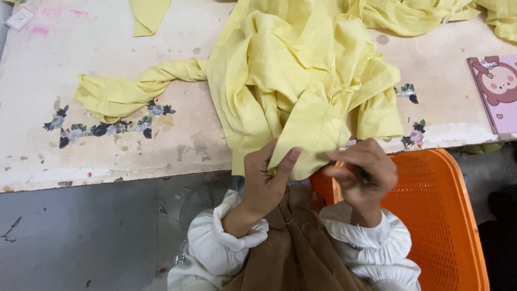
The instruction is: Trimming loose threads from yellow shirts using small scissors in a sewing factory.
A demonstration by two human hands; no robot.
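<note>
A crumpled yellow garment (pixel 291 81) is spread over a worn worktable (pixel 107 145) marked with flower stickers, its lower edge hanging over the near side. That edge is pinched between thumb and fingers of the left hand (pixel 264 180), while the right hand (pixel 363 172) is closed on the fabric just beside it. An orange mesh basket (pixel 436 215) is seen below the table's edge; its contents cannot be made out. A pink cartoon booklet (pixel 498 91) lies at right.

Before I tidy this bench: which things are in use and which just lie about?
In use: yellow garment, pinched at its edge by left hand and right hand.
Lying about: orange basket, pink cartoon notebook, yellow fabric scrap.
</note>
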